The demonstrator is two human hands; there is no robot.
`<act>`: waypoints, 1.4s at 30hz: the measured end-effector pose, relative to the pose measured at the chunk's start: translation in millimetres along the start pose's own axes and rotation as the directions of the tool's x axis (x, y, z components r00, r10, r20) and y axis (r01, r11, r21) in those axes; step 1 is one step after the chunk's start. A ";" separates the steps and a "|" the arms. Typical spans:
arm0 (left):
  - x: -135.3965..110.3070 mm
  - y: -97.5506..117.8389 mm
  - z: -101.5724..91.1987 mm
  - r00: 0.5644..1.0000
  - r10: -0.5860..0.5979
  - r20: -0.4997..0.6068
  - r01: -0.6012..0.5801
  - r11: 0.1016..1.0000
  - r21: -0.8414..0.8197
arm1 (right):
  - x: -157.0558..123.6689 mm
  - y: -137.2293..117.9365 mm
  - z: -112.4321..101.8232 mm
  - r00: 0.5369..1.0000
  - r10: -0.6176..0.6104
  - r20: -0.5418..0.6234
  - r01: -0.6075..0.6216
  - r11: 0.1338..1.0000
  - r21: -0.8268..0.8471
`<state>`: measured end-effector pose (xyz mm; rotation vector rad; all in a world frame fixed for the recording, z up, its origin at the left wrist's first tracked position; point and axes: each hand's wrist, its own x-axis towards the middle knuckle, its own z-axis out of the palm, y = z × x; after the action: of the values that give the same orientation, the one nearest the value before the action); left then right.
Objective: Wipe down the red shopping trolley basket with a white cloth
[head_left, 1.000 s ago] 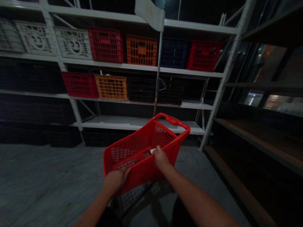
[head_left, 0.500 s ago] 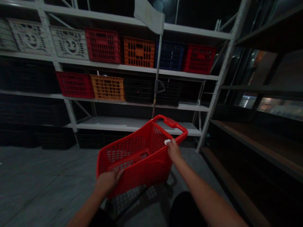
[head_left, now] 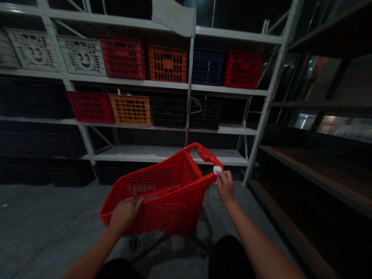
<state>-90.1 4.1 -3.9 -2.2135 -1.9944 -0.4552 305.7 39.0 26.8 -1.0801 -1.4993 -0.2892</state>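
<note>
A red plastic shopping cart (head_left: 180, 213) stands in front of me, its handle (head_left: 207, 155) at the far right end. My left hand (head_left: 125, 212) is closed over the near side rim, fingers over the inner edge. My right hand (head_left: 226, 184) pinches a small white cloth (head_left: 217, 169), perhaps a tissue, against the near corner of the handle. A thin metal pole (head_left: 190, 73) with a white flag-like panel (head_left: 174, 16) on top rises behind the handle end. Nothing is visible inside the basket.
White metal shelving (head_left: 171, 158) stands behind the cart. It holds plastic crates, among them a yellow crate (head_left: 130, 109), an orange crate (head_left: 167, 64) and a blue crate (head_left: 207, 66). Dark wooden shelves (head_left: 314, 178) line the right side. Grey floor (head_left: 52, 217) shows at left.
My right hand has moved right and slightly up with the white cloth, from the side rim to the handle's corner. The cart and my left hand have shifted left.
</note>
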 end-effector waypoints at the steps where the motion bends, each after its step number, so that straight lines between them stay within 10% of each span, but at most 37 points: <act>1: 7.5 19.8 -2.7 0.998 0.058 -0.003 -0.058 0.997 -0.046 | -11.4 -8.3 11.1 1.000 -0.014 -0.026 0.014 0.999 0.029; 8: 67.8 129.5 -1.4 0.996 0.062 0.058 -0.055 0.992 -0.112 | -56.0 -53.8 70.2 0.996 -0.072 0.045 0.064 0.984 0.165; 17: 71.5 120.4 8.5 0.997 0.067 0.044 -0.066 0.997 -0.037 | -40.9 -29.6 44.3 0.983 0.013 -0.184 -0.002 0.998 0.060; 28: 67.5 129.1 7.4 0.998 0.049 0.032 -0.048 0.998 -0.036 | -65.3 -48.6 61.7 0.937 -0.231 0.263 0.218 0.973 0.077; 42: 65.2 135.3 7.5 0.998 0.054 0.038 -0.053 0.998 -0.039 | -61.5 -58.7 66.3 0.979 -0.154 0.135 0.134 0.980 0.148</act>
<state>49.9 52.0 23.2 -2.3091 -1.9556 -0.4506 210.4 26.9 -22.0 -0.8992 -1.7076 -0.2069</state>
